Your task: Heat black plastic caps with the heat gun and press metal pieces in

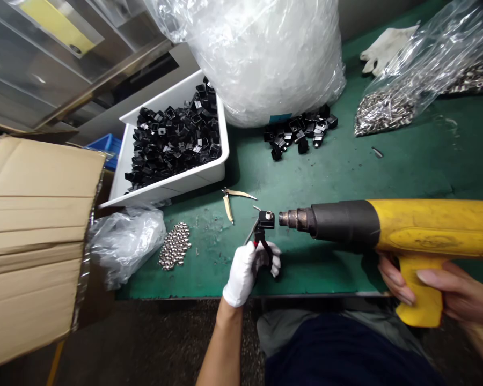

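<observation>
My left hand [241,272], in a white glove, is closed round dark-handled pliers [262,245]. At their jaws sits a black plastic part [266,220] with a small silver metal fitting [269,215] on top. A thin metal rod [251,231] shows beside the pliers. Bare and ungloved, my right hand [454,284] grips the yellow handle of a heat gun [430,228]. Its stepped nozzle [298,219] points left, a short gap away from the black part.
A white bin [224,134] of black parts stands at the back left, near loose black parts [300,131]. Small metal fittings [175,246], tan-handled pliers [228,203], plastic bags [265,59], a glove [388,48] and a cardboard box [36,241] surround the work spot.
</observation>
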`<state>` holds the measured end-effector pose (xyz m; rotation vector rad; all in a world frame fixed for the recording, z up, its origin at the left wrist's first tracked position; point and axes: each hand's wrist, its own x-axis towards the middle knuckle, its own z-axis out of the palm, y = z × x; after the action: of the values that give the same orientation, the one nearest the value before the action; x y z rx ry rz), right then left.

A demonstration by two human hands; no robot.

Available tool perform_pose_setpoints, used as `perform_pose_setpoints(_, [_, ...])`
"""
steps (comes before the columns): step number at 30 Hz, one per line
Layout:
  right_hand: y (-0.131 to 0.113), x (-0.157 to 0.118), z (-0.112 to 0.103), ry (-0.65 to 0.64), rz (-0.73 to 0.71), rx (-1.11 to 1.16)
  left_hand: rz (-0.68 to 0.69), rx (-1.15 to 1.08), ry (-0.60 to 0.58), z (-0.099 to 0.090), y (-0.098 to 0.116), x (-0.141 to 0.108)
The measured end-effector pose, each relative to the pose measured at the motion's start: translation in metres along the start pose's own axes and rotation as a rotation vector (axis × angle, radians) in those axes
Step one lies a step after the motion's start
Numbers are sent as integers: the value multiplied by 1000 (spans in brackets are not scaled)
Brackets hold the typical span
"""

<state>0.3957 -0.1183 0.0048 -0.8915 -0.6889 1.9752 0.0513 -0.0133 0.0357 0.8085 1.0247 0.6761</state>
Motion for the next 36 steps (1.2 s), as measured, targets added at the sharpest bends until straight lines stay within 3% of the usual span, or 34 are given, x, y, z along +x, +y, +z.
perform_pose_setpoints(18, [0, 1, 1, -4, 16, 23, -15, -3, -30, -3, 0, 0])
perform_pose_setpoints(26, [-1, 0, 1, -5, 5, 55, -120, -80, -254, -24, 6, 6])
perform_pose_setpoints(36, [-1, 1, 2, 5, -11, 43, -200, -174, -374, -40, 4, 12])
